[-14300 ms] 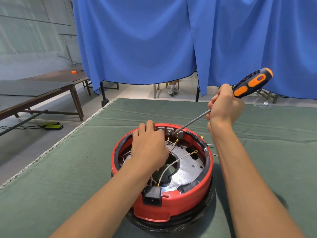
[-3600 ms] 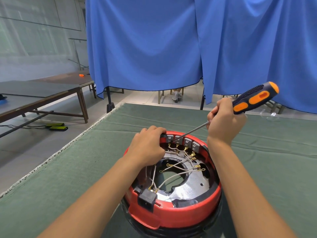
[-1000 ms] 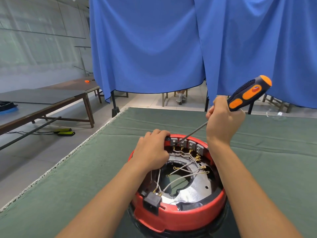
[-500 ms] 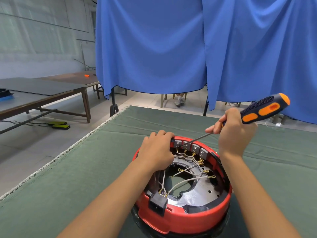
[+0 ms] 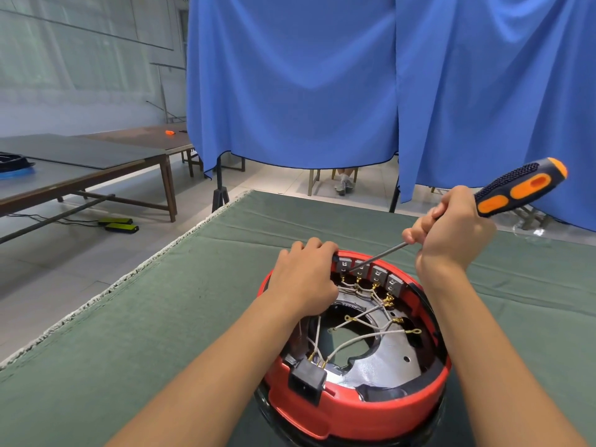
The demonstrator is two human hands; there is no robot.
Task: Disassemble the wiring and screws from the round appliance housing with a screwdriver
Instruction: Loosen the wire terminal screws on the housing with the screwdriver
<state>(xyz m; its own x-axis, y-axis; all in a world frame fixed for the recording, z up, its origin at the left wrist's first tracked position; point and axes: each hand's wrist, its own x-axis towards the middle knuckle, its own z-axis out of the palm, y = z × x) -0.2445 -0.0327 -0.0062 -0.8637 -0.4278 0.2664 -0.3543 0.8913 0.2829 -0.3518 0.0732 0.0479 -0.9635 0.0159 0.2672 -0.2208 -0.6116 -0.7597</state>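
A: Housing position? 
B: Red round housing lower centre on table; left hand curled over far rim, steadying.

A: Tool? 
B: Right hand gripping screwdriver, tip at terminal blocks, likely loosening wiring screw.

Bright even daylight, soft shadows, sharp focus, wide-angle bending at edges.

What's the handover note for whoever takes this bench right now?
Left hand grips the far rim of the red housing on the green mat.
Right hand holds the screwdriver, tip at the far-left terminal block.
Done: several ring-end wires lie loose inside.
Left: wires at the four blocks and the black socket still attached.
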